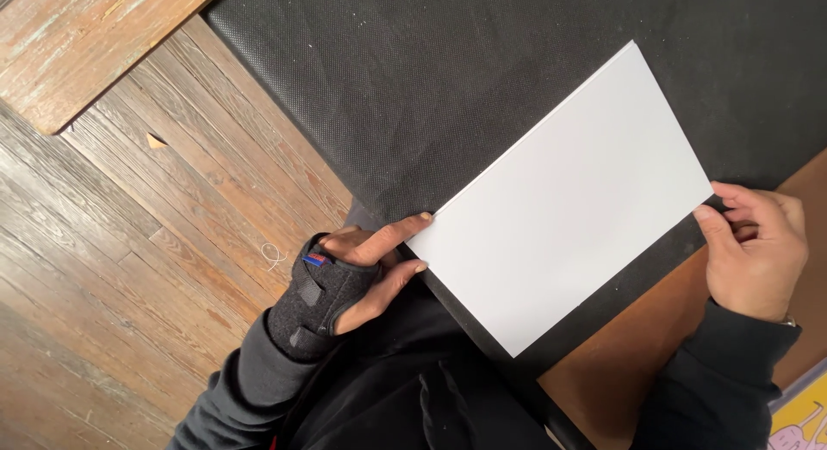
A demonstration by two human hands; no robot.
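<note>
Simply one white sheet [564, 204], two hands.

A single head-worn camera looks steeply down from close above the person's lap, tilted so the textured black mat [413, 80] runs diagonally. It takes in both hands at the frame's lower edge and worn wooden floorboards [129, 243] at left.
</note>
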